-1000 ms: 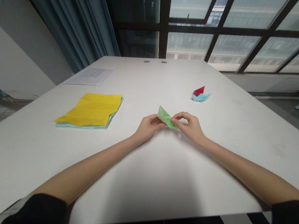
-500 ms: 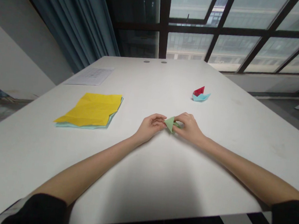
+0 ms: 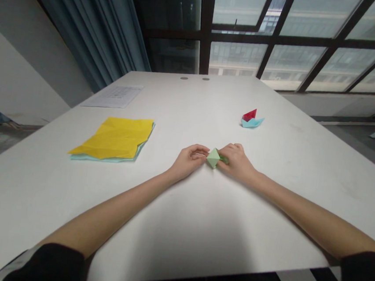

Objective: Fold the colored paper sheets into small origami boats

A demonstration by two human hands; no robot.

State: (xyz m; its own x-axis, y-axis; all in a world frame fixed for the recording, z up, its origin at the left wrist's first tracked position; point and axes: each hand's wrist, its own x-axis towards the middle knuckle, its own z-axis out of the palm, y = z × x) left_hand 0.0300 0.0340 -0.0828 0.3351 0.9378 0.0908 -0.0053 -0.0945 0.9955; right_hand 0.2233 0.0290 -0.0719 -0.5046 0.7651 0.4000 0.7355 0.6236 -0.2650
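Note:
Between my two hands, just over the white table (image 3: 179, 228), is a small piece of folded green paper (image 3: 213, 158). Its near face looks like a diamond with a crease across the middle. My right hand (image 3: 237, 161) pinches it from the right side, and a bit of green shows between those fingers. My left hand (image 3: 190, 159) is at its left edge, fingers curled and thumb close to them, with the fingertips at the paper. Whether the left fingertips grip the paper or only touch it is hard to see.
Yellow paper (image 3: 118, 138) lies on light blue sheets (image 3: 102, 159) to the left. Behind it is a printed sheet (image 3: 114, 96). A folded red and light blue paper boat (image 3: 252, 121) stands at the right. Windows (image 3: 237, 59) and a blue curtain (image 3: 99, 26) are beyond the table.
The green paper has gone from a triangular face to a diamond-shaped one between my hands. Both hands have barely shifted; the other papers lie as before.

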